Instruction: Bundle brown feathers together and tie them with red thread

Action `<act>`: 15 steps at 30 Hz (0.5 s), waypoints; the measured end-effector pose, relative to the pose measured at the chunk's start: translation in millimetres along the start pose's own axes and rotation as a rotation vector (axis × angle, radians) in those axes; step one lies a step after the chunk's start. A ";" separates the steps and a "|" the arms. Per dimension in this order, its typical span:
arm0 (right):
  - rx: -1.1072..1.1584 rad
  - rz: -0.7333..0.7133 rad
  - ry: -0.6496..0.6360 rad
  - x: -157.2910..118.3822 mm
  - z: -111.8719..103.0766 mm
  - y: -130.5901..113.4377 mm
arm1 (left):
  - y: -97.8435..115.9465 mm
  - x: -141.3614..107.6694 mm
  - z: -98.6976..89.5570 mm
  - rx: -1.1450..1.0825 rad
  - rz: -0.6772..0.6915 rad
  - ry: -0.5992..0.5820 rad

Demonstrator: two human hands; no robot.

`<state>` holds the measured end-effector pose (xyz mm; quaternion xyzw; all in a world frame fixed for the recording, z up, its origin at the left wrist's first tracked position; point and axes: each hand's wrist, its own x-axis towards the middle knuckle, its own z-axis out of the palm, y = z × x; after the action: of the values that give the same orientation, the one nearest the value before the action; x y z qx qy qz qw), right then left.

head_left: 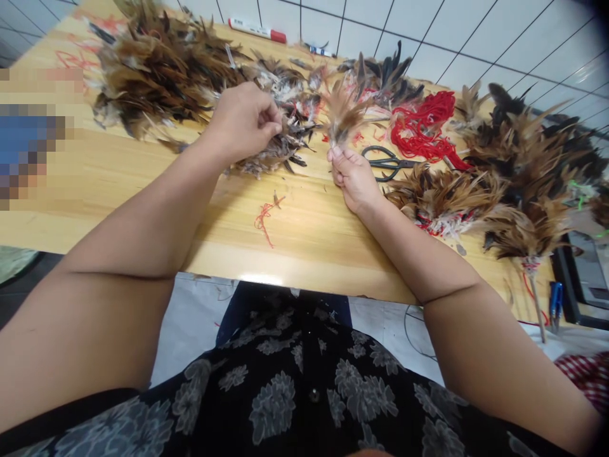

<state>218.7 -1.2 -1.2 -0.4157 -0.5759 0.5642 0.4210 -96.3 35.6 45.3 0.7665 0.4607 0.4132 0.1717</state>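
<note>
My right hand (351,176) pinches the pale quill ends of a small tuft of brown feathers (345,114), which fans upward from the fingertips. My left hand (247,120) is closed with thumb and forefinger together, over the edge of a pile of dark and white feathers (285,136); what it holds, if anything, is too small to name. Black-handled scissors (386,164) lie just past my right hand. Behind them rests a tangle of red string (428,127). A thin red thread scrap (264,219) lies on the wooden table (304,241) between my forearms.
A large brown feather heap (157,70) covers the back left. More bundles (447,190) and a feather duster with a stick (533,235) are at the right, near blue-handled pliers (556,301). A red-capped marker (257,30) lies by the tiled wall.
</note>
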 end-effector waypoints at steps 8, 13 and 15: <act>-0.011 -0.051 -0.015 -1.8 -0.1 0.6 | -11.1 -9.6 14.1 0.126 -0.018 -0.264; -0.026 -0.068 -0.001 -2.1 2.2 0.2 | 1.6 -11.5 27.3 0.098 -0.027 -0.230; -0.041 -0.067 0.008 -2.3 3.0 0.6 | 8.9 -12.2 27.6 0.047 -0.015 -0.229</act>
<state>216.5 -4.3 -1.9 -0.4071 -0.5992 0.5360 0.4335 -72.2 23.9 28.7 0.8091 0.4532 0.3107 0.2082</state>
